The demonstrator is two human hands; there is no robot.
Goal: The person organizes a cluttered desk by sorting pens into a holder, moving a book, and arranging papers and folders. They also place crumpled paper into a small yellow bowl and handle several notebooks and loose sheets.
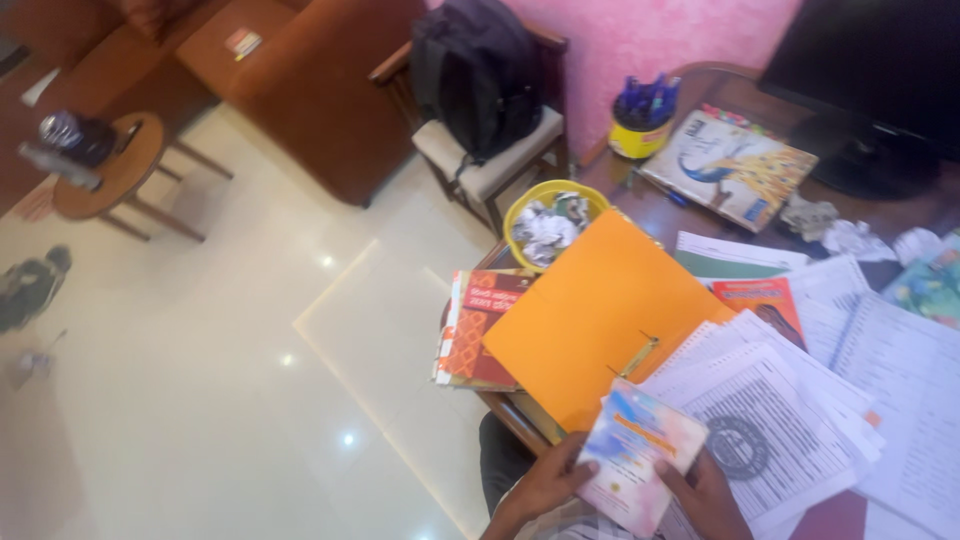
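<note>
Both hands hold one small booklet (640, 455) at the bottom edge of the view. The left hand (548, 485) has its grip narrowed on the booklet's lower left edge, thumb on the cover; the right hand (708, 490) clasps the lower right edge the same way. The booklet is a thin, soft-cornered rectangle with a pale cover washed in pink, blue and white, an orange band of print across its upper part and a small mark lower down. Its long axis runs from lower left, near the person, to upper right, and it tilts a little clockwise, cover facing up.

Just behind it lies an open orange folder (600, 310) with a metal clip at its fold, next to stacked printed sheets (770, 430), one bearing a round dark seal. A red patterned book (478, 325) overhangs the edge of the worktop (700, 85) on the left. A red-covered booklet (765, 300) peeks from the papers. Farther off stand a yellow bin of crumpled paper (550, 220), a yellow pen holder (640, 125) and a large illustrated book (730, 165) with a peacock cover.
</note>
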